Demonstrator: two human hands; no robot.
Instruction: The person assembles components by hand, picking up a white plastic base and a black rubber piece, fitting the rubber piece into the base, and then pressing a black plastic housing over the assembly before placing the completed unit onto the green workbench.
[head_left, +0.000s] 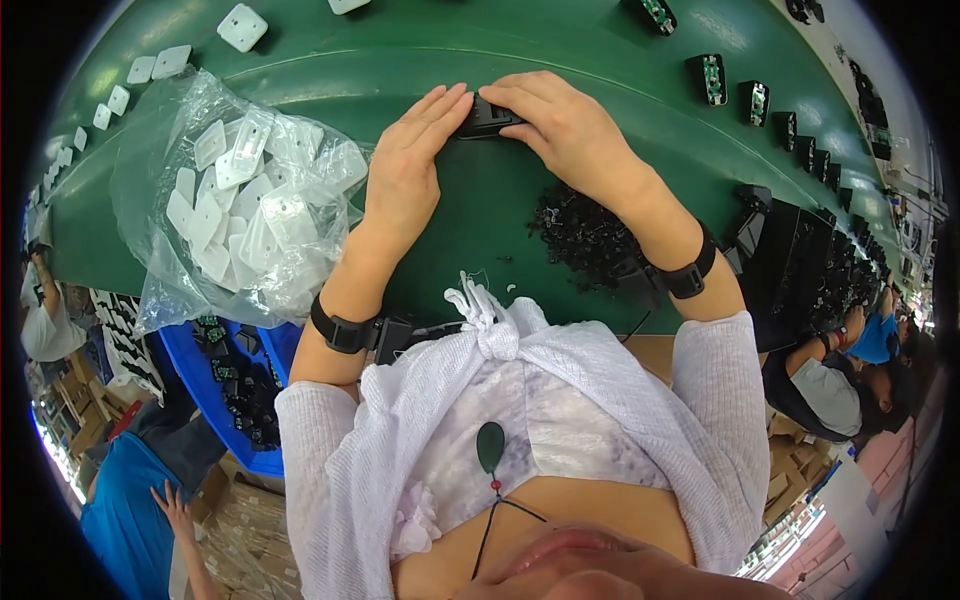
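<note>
Between my two hands, on the green worktable (480, 210), is a small black plastic housing (487, 120). My left hand (415, 140) is closed, its straight fingers pressed together against the housing's left side. From the right, my right hand (560, 125) curls around it, index finger along the far edge and thumb at the near side. Part of the housing is hidden by the fingers. Below my right hand lies a heap of tiny black parts (580, 240). To the left of my left hand sits a clear plastic bag (150, 225) with white rounded plates (245, 150) inside.
A row of white plates (242, 28) curves along the table's far left. Open black housings with green circuit boards (713, 80) line the far right. A blue bin (190, 385) of black parts stands at lower left. Co-workers sit at both sides.
</note>
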